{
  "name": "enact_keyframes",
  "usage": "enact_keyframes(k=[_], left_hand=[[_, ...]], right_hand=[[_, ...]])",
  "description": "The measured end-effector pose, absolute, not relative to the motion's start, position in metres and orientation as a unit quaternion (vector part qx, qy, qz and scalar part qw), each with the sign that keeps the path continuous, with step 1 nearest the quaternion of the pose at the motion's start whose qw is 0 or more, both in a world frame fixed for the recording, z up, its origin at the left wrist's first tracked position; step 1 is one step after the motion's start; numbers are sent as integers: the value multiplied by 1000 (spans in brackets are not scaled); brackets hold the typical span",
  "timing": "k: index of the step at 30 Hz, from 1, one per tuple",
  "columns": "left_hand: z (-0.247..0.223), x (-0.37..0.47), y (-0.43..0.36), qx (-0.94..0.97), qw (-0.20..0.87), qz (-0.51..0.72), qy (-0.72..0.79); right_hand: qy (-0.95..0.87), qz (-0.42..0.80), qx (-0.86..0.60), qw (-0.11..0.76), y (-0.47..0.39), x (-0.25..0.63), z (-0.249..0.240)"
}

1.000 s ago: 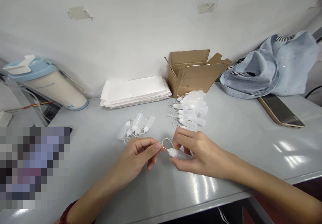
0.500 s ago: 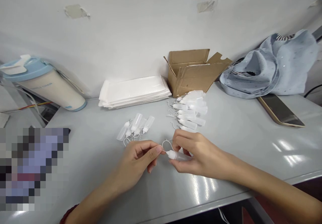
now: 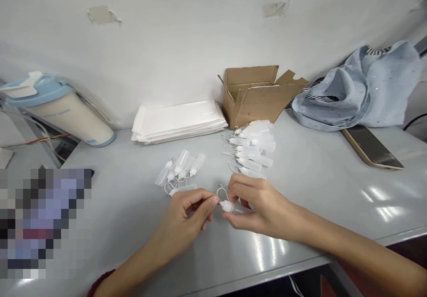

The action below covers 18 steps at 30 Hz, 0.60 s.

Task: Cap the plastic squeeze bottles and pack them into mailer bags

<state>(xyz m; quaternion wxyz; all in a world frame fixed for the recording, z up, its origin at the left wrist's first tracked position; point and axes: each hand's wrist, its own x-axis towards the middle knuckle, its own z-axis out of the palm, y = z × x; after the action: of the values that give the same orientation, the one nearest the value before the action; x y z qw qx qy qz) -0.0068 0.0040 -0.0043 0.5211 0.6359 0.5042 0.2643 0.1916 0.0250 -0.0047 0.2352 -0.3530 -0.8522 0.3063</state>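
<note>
Translucent, colourless plastic shows between my fingers: a small bottle point(image 3: 227, 206) with a white tapered nozzle, held low over the grey table point(image 3: 300, 154) in front of me. My right hand point(image 3: 263, 203) pinches its body between thumb and fingers, while my left hand point(image 3: 187, 212) has thumb and forefinger pressed together right at the nozzle's tip; whatever fine piece they grip there is too small to make out. I judge this to be close work at the tip, and the next move calls for a steady body and a light, straight touch in line with the nozzle. The bottle lies nearly level, tip toward my left, its lower end hidden by my fingers, and a thin pale cord point(image 3: 221, 189) loops just above the nozzle.
</note>
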Motion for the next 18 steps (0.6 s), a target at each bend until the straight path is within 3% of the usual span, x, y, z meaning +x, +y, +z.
enact_keyframes(k=[13,18], left_hand=[[11,-16,16,637,522,220,523],[9,-12,12,682,455,196,538]], right_hand=[[-858,281,-356,242,27,191,-6],[-859,280,-359,233,28,190,-8]])
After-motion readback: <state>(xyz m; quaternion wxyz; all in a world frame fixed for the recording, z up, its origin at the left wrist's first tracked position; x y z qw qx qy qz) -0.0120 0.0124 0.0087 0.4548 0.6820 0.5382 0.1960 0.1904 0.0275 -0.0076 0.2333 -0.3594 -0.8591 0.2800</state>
